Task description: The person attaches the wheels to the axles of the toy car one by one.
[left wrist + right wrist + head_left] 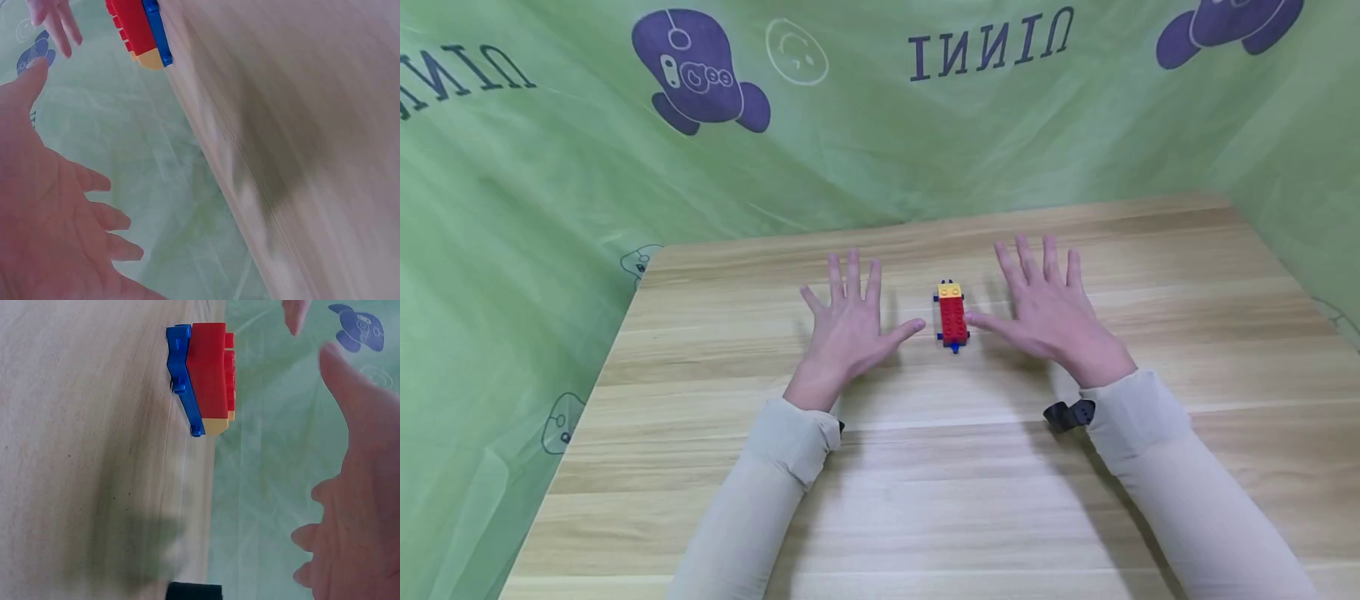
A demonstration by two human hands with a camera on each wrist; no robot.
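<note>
Well, left hand (847,331) and right hand (1054,315) hover apart, spread wide; the brick toy (952,319) sits between, short of the far table edge (917,229).

Downward head view, closer wrist views, all sharing brick toy (952,318)

Brick toy (207,372) is smooth plastic, tabletop (925,500) is wood-grain with a soft sheen, sleeves (1187,492) matt cloth, wrinkly backdrop (880,158) might be thin plastic, hard to tell.
</note>
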